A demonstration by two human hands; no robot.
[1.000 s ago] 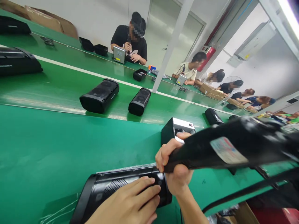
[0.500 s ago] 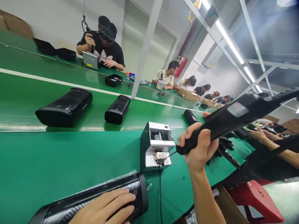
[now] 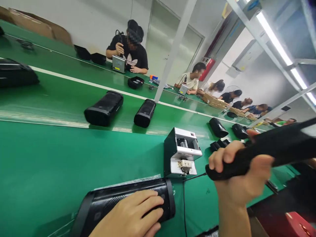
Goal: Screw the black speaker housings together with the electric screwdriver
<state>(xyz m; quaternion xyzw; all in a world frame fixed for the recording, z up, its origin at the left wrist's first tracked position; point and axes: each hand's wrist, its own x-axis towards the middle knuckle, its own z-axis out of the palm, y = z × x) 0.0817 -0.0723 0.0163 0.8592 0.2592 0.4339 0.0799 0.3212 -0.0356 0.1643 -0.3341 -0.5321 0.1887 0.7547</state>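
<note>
On coworker's black shirt point(image 3: 130, 59), white trefoil logo.

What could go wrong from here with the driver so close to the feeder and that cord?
The electric screwdriver in the right hand points its bit toward the screw feeder; it might knock it. The cord runs beside the speaker under the left hand and could snag.

Single head view, facing forward-down along green bench point(image 3: 49, 171), hands close.
</note>
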